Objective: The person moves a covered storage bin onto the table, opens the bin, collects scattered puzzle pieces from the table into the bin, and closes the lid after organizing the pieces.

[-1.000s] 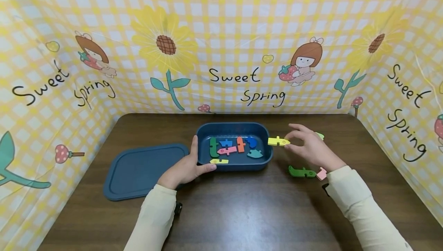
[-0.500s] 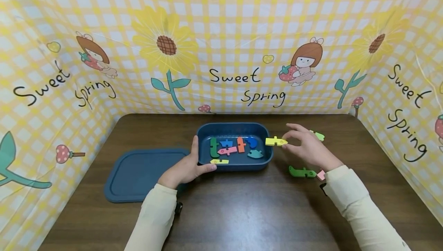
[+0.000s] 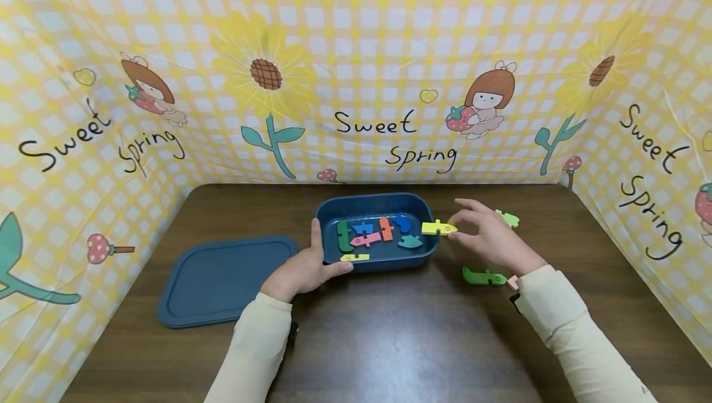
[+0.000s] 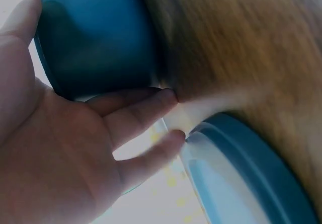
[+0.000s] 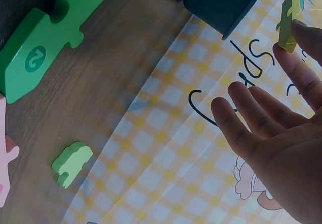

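In the head view, my left hand (image 3: 306,267) holds the near left corner of a dark blue open box (image 3: 429,248), thumb along the front rim and fingers at the left side. Several colourful wooden puzzle pieces lie inside, among them a dark green one (image 3: 344,236), a pink one (image 3: 364,240), an orange one (image 3: 386,229) and a teal one (image 3: 410,241). My right hand (image 3: 489,233) pinches a yellow puzzle piece (image 3: 437,228) between thumb and index finger, over the box's right rim. The right wrist view shows this yellow piece (image 5: 287,25) at the fingertips, other fingers extended.
A blue lid (image 3: 222,282) lies flat left of the box. Right of it on the wooden table (image 3: 400,341) are a green piece numbered 2 (image 3: 483,277), a partly hidden pink piece (image 3: 512,282) and a light green piece (image 3: 507,217). Patterned yellow checked cloth (image 3: 356,69) stands behind.
My right hand has moved slightly left, bringing the yellow puzzle piece over the box's right rim. The box has turned slightly, and the left hand has shifted a little with it.
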The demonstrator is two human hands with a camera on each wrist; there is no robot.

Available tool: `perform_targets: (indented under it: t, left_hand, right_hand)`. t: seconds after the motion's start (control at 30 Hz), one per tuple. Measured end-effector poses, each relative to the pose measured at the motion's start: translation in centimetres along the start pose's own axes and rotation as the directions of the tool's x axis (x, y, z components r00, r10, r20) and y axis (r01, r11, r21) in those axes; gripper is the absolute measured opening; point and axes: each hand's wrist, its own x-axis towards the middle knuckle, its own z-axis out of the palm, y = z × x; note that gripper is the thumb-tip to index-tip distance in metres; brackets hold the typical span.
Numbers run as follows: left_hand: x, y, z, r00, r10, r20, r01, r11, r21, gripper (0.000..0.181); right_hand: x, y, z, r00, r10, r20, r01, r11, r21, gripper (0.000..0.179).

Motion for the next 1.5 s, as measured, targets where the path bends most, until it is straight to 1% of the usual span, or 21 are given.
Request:
perform_targets:
  t: [0.23, 0.43, 0.57, 0.73, 1.07, 1.3, 1.5]
  left_hand:
    - [0.6, -0.9, 0.5, 1.000, 0.010, -0.004, -0.010, 0.999, -0.034, 0.129]
    - [0.5, -0.9, 0.3, 1.000, 0.023, -0.003, -0.023, 0.999, -0.037, 0.127]
    - [0.5, -1.1, 0.1, 0.999, 0.047, 0.005, -0.046, 0.998, -0.040, 0.125]
    - [0.4, -1.5, 0.1, 0.998, 0.068, 0.014, -0.067, 0.997, -0.047, 0.124]
    - [0.3, -1.4, 0.1, 0.997, 0.073, 0.014, -0.072, 0.996, -0.060, 0.124]
    - [0.2, -1.3, 0.2, 0.997, 0.071, 0.014, -0.070, 0.995, -0.064, 0.123]
    - [0.1, -1.3, 0.1, 0.998, 0.066, 0.016, -0.065, 0.995, -0.073, 0.123]
  right_hand:
    - [0.0, -0.3, 0.2, 1.000, -0.010, -0.003, 0.010, 1.000, 0.021, 0.015]
    - [0.2, -0.5, 0.6, 1.000, -0.004, 0.004, 0.003, 0.999, 0.044, 0.013]
    - [0.4, -0.8, 0.7, 1.000, 0.000, 0.015, -0.001, 0.999, 0.049, 0.015]
    - [0.8, -1.1, 1.0, 1.000, -0.023, 0.021, 0.022, 0.999, 0.046, 0.016]
    - [1.7, -2.4, 1.7, 0.999, -0.032, 0.041, 0.030, 0.998, 0.059, 0.017]
    - [2.3, -3.3, 2.1, 0.998, -0.040, 0.041, 0.038, 0.997, 0.062, 0.018]
    - [2.6, -3.8, 2.5, 0.998, -0.032, 0.049, 0.028, 0.996, 0.089, 0.018]
